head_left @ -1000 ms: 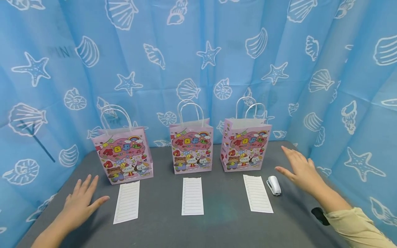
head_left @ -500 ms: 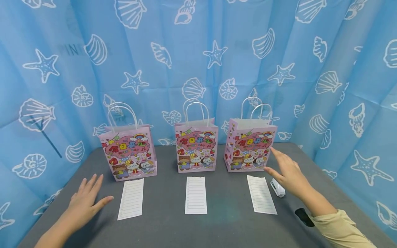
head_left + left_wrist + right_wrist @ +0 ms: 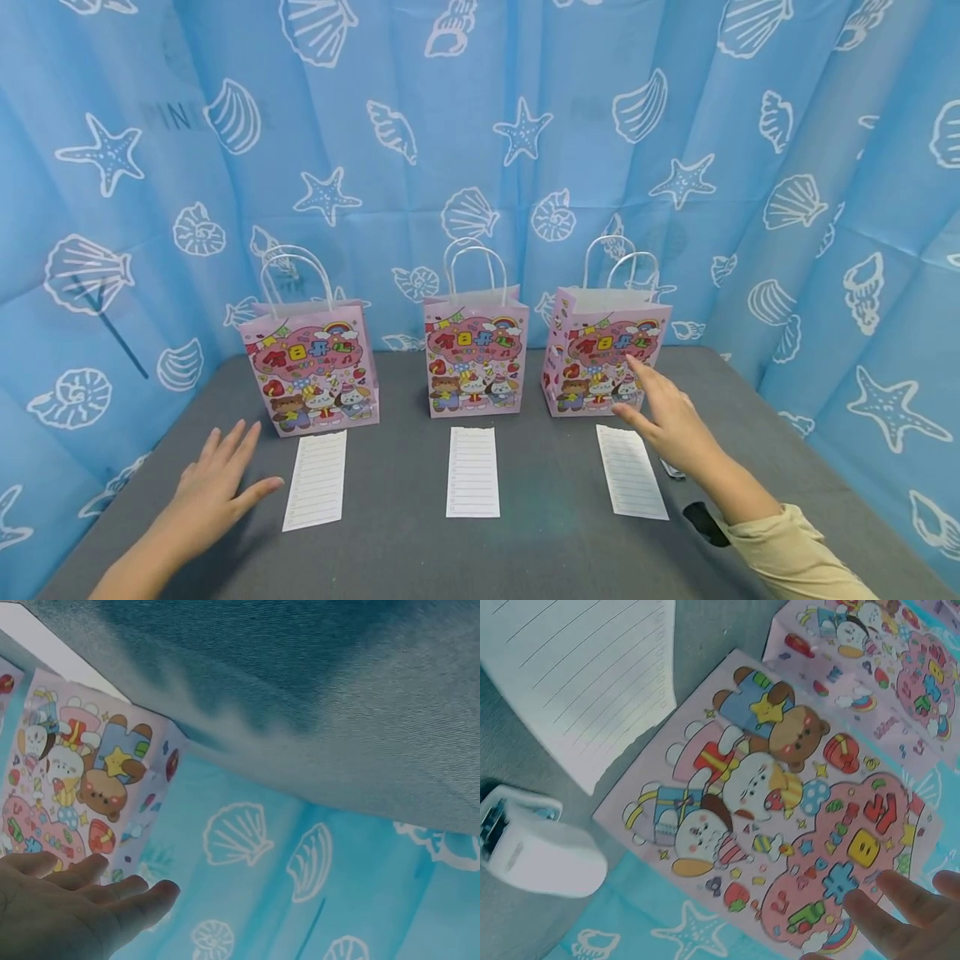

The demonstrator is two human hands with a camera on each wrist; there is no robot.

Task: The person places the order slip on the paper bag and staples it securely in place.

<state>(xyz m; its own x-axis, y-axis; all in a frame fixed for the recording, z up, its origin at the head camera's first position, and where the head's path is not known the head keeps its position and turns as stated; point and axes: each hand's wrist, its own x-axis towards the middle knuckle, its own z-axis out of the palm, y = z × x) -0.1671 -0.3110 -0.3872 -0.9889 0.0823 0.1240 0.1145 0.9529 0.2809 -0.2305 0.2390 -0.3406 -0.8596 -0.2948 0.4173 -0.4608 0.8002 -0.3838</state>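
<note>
Three pink cartoon paper bags stand at the back of the table: a left bag [image 3: 311, 371], a middle bag [image 3: 474, 354] and a right bag [image 3: 603, 358]. A lined paper strip lies before each: left strip [image 3: 315, 479], middle strip [image 3: 473, 473], right strip [image 3: 632, 472]. My left hand [image 3: 210, 492], fingers spread, hovers left of the left strip and holds nothing. My right hand [image 3: 675, 429] is raised in front of the right bag, overlapping its lower right corner, fingers extended and holding nothing. Beneath it, a white stapler [image 3: 547, 844] is mostly hidden in the head view.
A blue curtain [image 3: 405, 192] with white shells and starfish hangs behind the grey table [image 3: 390, 550]. A dark oval object [image 3: 705, 523] lies under the right forearm. White handles [image 3: 480, 254] rise from the bags.
My right hand has moved left, from beside the stapler to in front of the right bag, covering most of the stapler. The left hand has shifted slightly right. The head view has turned a little.
</note>
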